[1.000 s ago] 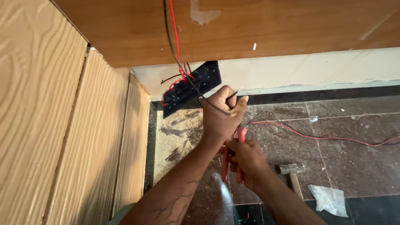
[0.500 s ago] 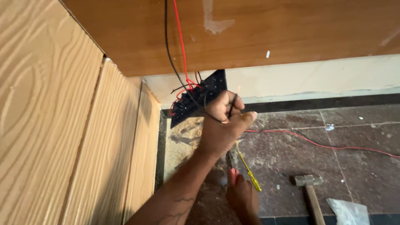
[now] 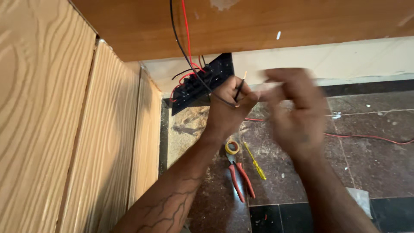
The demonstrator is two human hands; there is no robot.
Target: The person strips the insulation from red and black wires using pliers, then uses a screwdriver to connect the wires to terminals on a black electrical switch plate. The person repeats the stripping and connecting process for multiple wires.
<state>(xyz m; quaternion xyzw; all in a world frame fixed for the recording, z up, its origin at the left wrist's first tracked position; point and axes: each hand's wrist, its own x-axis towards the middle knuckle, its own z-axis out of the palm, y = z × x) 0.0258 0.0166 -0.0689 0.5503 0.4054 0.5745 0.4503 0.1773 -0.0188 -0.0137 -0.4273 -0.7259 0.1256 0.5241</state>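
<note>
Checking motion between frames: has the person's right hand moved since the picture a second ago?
Yes. The right hand has come up from low near the floor, away from the red-handled pliers now lying there, to beside the left hand near the black panel.

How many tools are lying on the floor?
3: red-handled pliers below the left hand, a yellow screwdriver just right of them, and a roll of yellow tape above the pliers. The arms may hide more.

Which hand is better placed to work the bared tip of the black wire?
Probably the right hand: it is free and raised just beside the tip. The left hand already pinches the black wire, so it seems better kept as the holder.
</note>
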